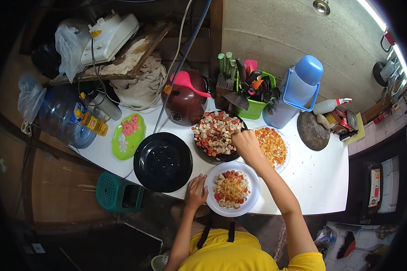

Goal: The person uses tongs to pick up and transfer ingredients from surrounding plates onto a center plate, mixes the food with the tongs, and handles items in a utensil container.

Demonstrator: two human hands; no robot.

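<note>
My right hand point(246, 143) is closed over the right side of a dark pan point(212, 157) heaped with diced pale pieces and orange-red sausage chunks point(217, 131). Whatever it grips is hidden among the food. My left hand point(196, 192) lies at the table's front edge with fingers stretched out, next to the left rim of a white plate point(253, 180). A mound of yellowish food point(233, 189) sits on that plate, ringed by diced pieces. Behind my right forearm stands a second white plate point(285, 168) with shredded orange and yellow food point(271, 145).
A black bowl point(163, 162) with a few crumbs is left of the pan. Further left is a green tray point(140, 140) with pink and white pieces. A maroon rice cooker point(181, 106), green utensil bin point(253, 109), blue jug point(298, 86) and round stone point(313, 131) line the back.
</note>
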